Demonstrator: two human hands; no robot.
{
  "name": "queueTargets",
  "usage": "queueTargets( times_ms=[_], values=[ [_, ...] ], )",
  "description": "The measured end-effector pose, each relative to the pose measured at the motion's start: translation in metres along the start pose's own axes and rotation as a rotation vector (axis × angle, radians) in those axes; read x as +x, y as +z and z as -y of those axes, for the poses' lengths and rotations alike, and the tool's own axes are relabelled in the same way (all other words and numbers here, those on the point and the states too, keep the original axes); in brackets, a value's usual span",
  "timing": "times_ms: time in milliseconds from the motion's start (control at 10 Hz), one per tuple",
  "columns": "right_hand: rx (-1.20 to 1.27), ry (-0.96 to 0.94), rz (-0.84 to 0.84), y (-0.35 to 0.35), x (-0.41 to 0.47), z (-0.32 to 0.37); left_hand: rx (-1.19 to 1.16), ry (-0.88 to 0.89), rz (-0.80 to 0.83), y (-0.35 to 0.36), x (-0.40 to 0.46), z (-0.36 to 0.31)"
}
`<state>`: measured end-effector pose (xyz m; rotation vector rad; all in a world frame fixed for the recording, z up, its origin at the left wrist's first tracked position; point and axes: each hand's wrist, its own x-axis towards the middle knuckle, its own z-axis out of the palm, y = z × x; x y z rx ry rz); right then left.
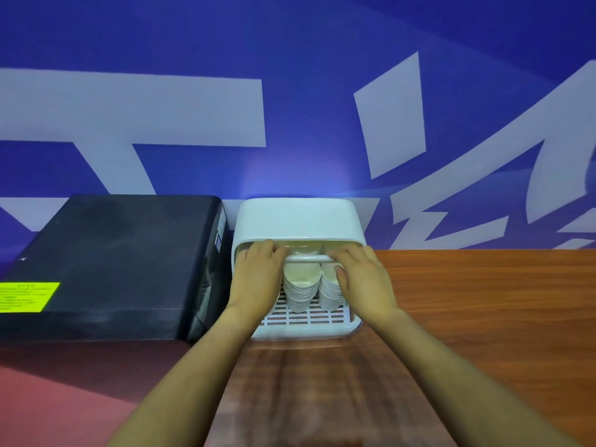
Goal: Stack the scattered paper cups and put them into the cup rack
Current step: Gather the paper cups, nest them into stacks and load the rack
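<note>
Two paper cup stacks (301,287) are laid on the slotted tray inside the white cup rack (298,221). The rack's front bar (308,259) is held by both: left hand (258,272) at its left end, right hand (361,275) at its right, fingers curled over. Rack is set on the wooden desk (483,301), a black machine (113,259) just left of it.
</note>
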<state>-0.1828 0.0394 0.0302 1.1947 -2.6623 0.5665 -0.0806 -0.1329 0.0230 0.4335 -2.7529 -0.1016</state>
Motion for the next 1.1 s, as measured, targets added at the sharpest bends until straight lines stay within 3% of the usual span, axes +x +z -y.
queueTargets(
  times_ms=[400, 700, 1100],
  values=[
    [-0.092, -0.100, 0.180, 0.017, -0.055, -0.002, -0.114, 0.035, 0.165, 0.022, -0.068, -0.005],
    [-0.092, 0.049, 0.475, 0.033, -0.073, 0.008, -0.111, -0.042, 0.361, 0.038, -0.092, -0.013],
    [-0.009, 0.112, 0.668, 0.013, -0.076, 0.011, -0.019, -0.070, 0.583, 0.009, -0.080, -0.024]
  ],
)
